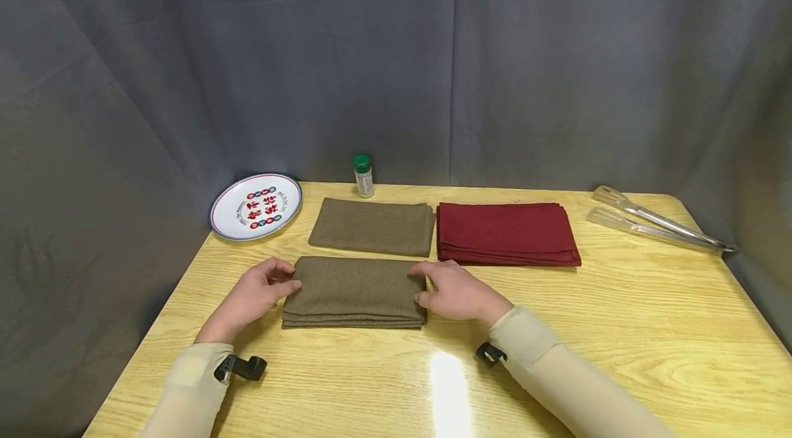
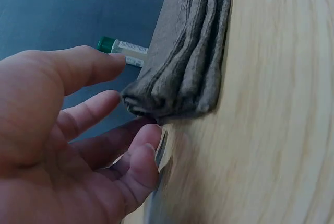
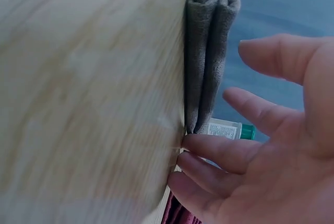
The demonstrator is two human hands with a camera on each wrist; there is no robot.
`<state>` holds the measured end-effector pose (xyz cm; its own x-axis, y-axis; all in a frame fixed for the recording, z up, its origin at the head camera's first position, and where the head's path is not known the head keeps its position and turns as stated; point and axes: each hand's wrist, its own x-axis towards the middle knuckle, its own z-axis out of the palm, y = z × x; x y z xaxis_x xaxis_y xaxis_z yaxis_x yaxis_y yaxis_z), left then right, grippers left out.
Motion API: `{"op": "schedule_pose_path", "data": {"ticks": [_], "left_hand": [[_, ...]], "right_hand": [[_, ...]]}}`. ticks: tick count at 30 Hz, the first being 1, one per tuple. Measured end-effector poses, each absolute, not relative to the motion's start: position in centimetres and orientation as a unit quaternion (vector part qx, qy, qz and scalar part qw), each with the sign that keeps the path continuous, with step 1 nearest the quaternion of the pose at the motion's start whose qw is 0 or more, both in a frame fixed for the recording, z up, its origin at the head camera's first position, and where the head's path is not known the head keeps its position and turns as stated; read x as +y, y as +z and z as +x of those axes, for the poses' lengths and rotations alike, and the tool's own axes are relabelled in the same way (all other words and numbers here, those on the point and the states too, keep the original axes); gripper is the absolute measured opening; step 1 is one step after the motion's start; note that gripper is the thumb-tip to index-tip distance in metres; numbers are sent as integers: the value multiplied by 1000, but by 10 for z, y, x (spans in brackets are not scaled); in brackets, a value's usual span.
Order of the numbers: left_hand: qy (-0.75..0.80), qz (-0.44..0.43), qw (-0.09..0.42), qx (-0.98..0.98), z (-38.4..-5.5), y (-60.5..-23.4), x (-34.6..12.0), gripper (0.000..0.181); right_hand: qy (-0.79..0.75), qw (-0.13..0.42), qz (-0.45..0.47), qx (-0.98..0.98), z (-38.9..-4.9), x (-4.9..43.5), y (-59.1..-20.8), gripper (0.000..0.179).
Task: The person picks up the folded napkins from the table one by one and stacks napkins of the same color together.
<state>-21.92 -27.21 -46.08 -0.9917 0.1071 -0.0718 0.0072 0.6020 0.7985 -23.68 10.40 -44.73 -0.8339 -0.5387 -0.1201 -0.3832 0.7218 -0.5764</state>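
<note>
A folded brown cloth (image 1: pixel 355 290), several layers thick, lies flat on the wooden table. At its left end is my left hand (image 1: pixel 262 290), thumb and fingers spread apart around the corner. The left wrist view shows those fingertips (image 2: pixel 151 151) close by the stacked folds (image 2: pixel 193 62), with a gap below the thumb. My right hand (image 1: pixel 458 290) is at the opposite end, its index finger over the top edge in the head view. From the right wrist, the thumb (image 3: pixel 266 54) stands off the cloth (image 3: pixel 206 51) and the lower fingers reach the tabletop beside it.
Behind lies a second brown cloth (image 1: pixel 374 226), with a folded dark red cloth (image 1: pixel 504 232) to its right. A green-capped bottle (image 1: pixel 364 177) stands at the back edge, a printed white plate (image 1: pixel 229 211) at left. Metal tongs (image 1: pixel 656 221) lie far right, overhanging the table edge.
</note>
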Motion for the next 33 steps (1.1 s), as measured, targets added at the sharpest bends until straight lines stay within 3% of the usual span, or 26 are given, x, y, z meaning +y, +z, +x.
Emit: {"op": "schedule_pose_path", "data": {"ticks": [4, 12, 18, 26, 33], "left_hand": [[487, 15, 79, 870, -221, -462, -272, 44], [495, 17, 70, 866, -221, -461, -270, 46], [483, 29, 46, 874, -222, -460, -264, 42], [527, 39, 47, 848, -218, -455, -262, 41], [527, 46, 46, 847, -219, -456, -263, 46]], "right_hand": [[-291, 141, -245, 914, -237, 104, -448, 44], [-400, 146, -217, 878, -236, 103, -454, 35], [-518, 173, -194, 815, -237, 99, -454, 41], [-591, 164, -159, 774, -234, 87, -456, 50], [-592, 132, -142, 782, -232, 84, -461, 45]]}}
